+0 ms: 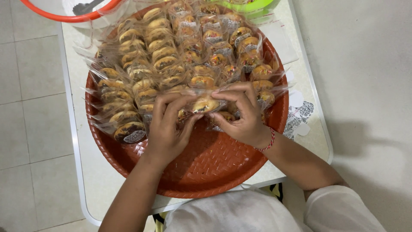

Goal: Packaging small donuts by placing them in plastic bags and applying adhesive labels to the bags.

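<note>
- An orange-rimmed bowl (64, 16) sits at the top left corner of the white table (92, 172).
- Rows of wrapped pastries (150, 56) fill the far half of the round reddish-brown tray (206, 167).
- The left hand (167, 129) pinches the left end of one wrapped pastry (205, 104), at the front edge of the rows.
- The right hand (242, 114), with a red thread bracelet (269, 141), grips that pastry's right end.
- A green bowl (249, 6) stands at the top right.

Both hands meet over the round red woven tray (206, 167): the left hand (168, 129) and the right hand (241, 116) pinch one clear-wrapped cookie (205, 104) between them. Rows of wrapped cookies (180, 56) fill the tray's far half. The tray sits on a white table (92, 180).
</note>
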